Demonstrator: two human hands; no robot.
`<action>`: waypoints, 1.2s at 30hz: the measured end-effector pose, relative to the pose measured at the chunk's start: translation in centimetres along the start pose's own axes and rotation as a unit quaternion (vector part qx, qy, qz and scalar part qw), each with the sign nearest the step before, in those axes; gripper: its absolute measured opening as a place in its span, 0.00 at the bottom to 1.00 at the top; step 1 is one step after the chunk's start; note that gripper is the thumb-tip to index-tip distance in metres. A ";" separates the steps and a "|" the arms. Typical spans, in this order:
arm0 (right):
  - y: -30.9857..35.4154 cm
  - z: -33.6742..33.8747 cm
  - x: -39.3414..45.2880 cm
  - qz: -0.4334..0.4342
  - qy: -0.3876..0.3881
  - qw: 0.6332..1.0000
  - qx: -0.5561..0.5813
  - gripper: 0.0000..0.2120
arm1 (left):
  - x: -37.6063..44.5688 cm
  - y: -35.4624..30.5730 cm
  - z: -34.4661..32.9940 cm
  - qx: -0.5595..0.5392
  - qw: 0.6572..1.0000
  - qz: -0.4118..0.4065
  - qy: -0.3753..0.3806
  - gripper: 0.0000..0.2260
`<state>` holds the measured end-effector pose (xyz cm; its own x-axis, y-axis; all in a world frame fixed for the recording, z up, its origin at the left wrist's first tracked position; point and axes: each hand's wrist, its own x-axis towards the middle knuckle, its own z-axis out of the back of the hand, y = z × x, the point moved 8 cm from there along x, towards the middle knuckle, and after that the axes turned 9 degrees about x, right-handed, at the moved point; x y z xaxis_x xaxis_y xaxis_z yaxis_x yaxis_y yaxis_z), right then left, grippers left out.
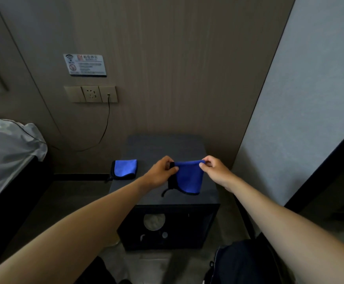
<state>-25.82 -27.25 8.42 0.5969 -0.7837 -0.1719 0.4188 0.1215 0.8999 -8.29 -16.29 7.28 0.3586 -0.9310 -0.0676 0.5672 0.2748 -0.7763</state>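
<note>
A blue cloth with a black edge (189, 177) hangs folded above the dark nightstand (163, 199), held up by its top corners. My left hand (161, 173) pinches the left top corner, where the black trim shows. My right hand (215, 171) pinches the right top corner between thumb and fingers. A black loop dangles from the cloth's lower left. A second blue cloth (125, 169), folded flat, lies on the nightstand's far left corner.
The nightstand stands against a wood-panel wall, with an open front below. A bed with white bedding (7, 152) is at the left. A wall socket (91, 94) with a plugged cable and a small sign (85, 64) sit above. A dark bag (240, 261) lies on the floor at lower right.
</note>
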 end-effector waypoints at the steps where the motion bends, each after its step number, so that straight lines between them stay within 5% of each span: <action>1: -0.3 0.1 0.5 -0.004 -0.007 1.000 0.012 0.06 | 0.4 -0.2 0.1 -0.018 1.000 0.004 -0.010 0.08; 6: -2.0 1.1 3.3 -0.028 -0.070 0.992 0.105 0.07 | 2.8 0.7 -1.0 -0.173 0.983 0.057 0.004 0.21; 10: -3.3 1.1 5.1 -0.062 -0.029 0.979 0.194 0.15 | 5.0 1.6 -1.6 -0.214 0.972 0.094 -0.026 0.20; 14: -4.6 1.5 7.9 -0.056 -0.035 0.984 0.168 0.27 | 8.0 3.3 -3.4 -0.254 0.955 0.140 -0.061 0.21; 22: -6.8 4.2 15.6 -0.036 -0.139 0.983 0.116 0.21 | 16.1 6.2 -6.3 -0.246 0.952 0.172 -0.068 0.23; 36: -10.1 4.7 30.0 -0.001 -0.206 0.975 0.087 0.20 | 29.1 5.3 -5.3 0.039 0.987 0.002 -0.156 0.27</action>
<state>-15.33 -54.87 -3.97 0.2546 -0.9665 -0.0310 0.2766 0.0420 0.9601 1.22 -43.17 -2.14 0.5647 -0.8142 0.1348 0.6163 0.3073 -0.7251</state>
